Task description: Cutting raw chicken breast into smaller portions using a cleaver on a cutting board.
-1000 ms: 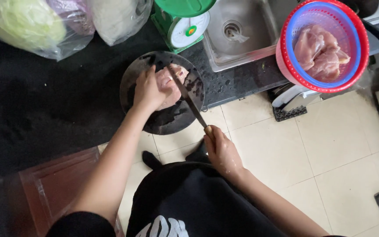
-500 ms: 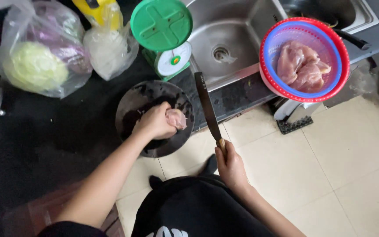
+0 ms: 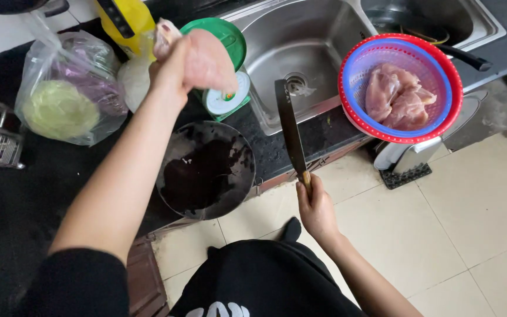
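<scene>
Bagged cabbage [image 3: 60, 108] far left on dark counter. Left hand [image 3: 174, 61] raised, fingers curled round raw meat piece [image 3: 209, 58], above green kitchen scale [image 3: 221, 70]. Round dark chopping block [image 3: 206, 170] below, seemingly bare. Right hand [image 3: 315, 205] fisted on cleaver [image 3: 289, 126] handle, blade over sink [image 3: 300, 47] edge. Meat-filled colander [image 3: 400, 88] right.

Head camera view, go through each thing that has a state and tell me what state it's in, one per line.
Left hand: raised, gripping a piece of raw meat.
Right hand: closed on the cleaver, blade pointing away.
Round chopping board: bare, dark and wet.
Colander: holds raw meat pieces.
Sink: no standing water.
Plastic bag: holds cabbage.
</scene>
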